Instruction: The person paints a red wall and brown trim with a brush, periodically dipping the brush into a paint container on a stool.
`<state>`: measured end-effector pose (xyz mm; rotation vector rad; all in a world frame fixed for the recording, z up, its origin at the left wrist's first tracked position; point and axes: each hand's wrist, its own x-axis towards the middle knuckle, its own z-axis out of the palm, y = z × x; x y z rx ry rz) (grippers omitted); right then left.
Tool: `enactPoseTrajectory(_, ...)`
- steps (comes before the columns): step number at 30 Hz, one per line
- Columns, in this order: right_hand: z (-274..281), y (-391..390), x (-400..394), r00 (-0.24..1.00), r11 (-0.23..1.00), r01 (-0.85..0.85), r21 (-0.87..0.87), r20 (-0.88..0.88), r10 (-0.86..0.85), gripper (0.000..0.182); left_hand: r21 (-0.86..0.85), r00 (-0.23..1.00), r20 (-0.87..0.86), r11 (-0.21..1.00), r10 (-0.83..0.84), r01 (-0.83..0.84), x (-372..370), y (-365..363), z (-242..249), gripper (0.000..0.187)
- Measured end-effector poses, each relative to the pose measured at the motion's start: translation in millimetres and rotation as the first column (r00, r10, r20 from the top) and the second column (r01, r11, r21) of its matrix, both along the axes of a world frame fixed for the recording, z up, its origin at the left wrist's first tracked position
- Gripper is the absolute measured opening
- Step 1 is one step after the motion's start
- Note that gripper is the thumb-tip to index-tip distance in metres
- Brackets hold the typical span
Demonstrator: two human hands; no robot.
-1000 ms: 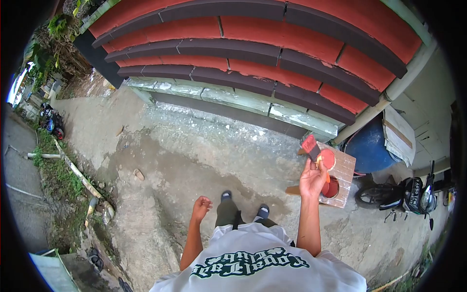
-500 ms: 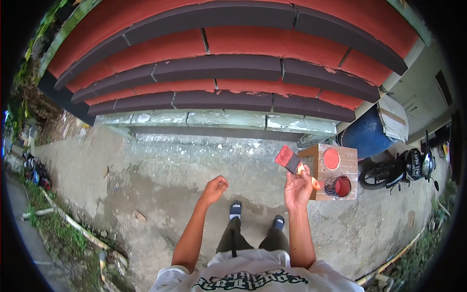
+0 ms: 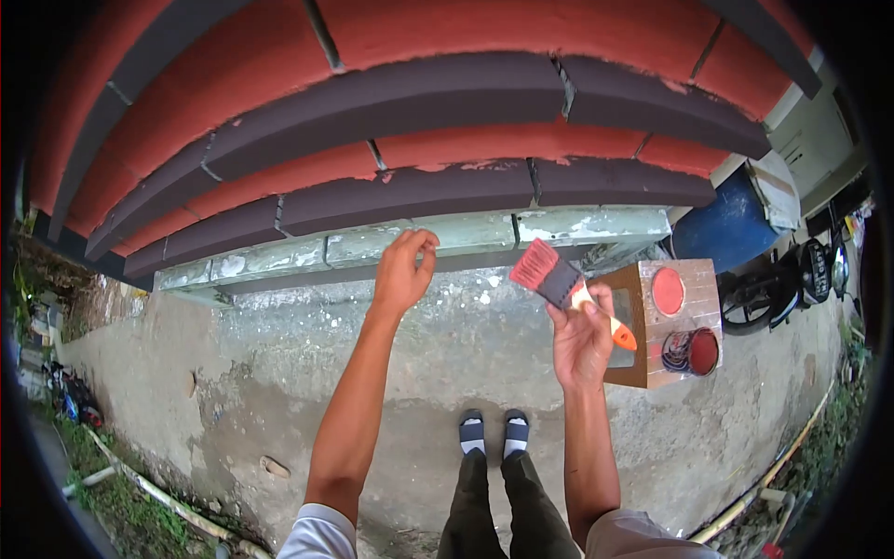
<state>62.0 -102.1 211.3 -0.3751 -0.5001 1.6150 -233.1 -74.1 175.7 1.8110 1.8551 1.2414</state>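
My right hand (image 3: 585, 345) is closed round the handle of a paintbrush (image 3: 559, 282). The brush's bristles are coated red and point up and left, and its orange handle end sticks out below my fingers. My left hand (image 3: 406, 270) is raised in front of the pale green bottom ledge (image 3: 307, 259), fingers loosely bent, thumb apart, holding nothing. Beyond it rises a structure of dark grey boards (image 3: 419, 191) alternating with red-painted strips (image 3: 298, 170). Right of the brush, a wooden box (image 3: 652, 359) carries a paint can (image 3: 702, 352) with red inside and a round red lid (image 3: 668, 291).
A blue drum (image 3: 726, 224) stands behind the box, with a motorcycle (image 3: 782, 289) to its right. Concrete ground (image 3: 279, 373) lies under my feet (image 3: 494, 429). Pipes (image 3: 158, 484) and grass edge the ground behind me on both sides.
I have come closer to the painted structure, and my feet are now side by side. My left hand has risen forward to the ledge. The paintbrush stays in my right hand.
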Motion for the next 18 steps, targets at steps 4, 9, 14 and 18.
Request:
enactPoseTrajectory(4,-31,44,-9,0.993,0.997,0.059,0.049,0.098,-0.063,0.027,0.053,0.987,-0.158,0.999,0.009,-0.001,-29,64,-29,0.004)
enactPoseTrajectory(9,-58,99,-30,0.942,0.973,0.148,0.179,0.274,-0.194,0.034,0.023,0.915,-0.332,0.972,0.228,-0.234,-83,130,-47,0.033)
enactPoseTrajectory(14,-88,163,-48,0.646,0.824,0.258,0.504,0.544,-0.535,0.028,0.009,0.871,-0.212,0.893,0.442,-0.451,-103,168,-62,0.04)
enactPoseTrajectory(18,-101,213,-64,0.393,0.587,0.155,0.794,0.496,-0.774,0.019,0.206,0.786,-0.26,0.827,0.561,-0.523,-97,176,-91,0.041)
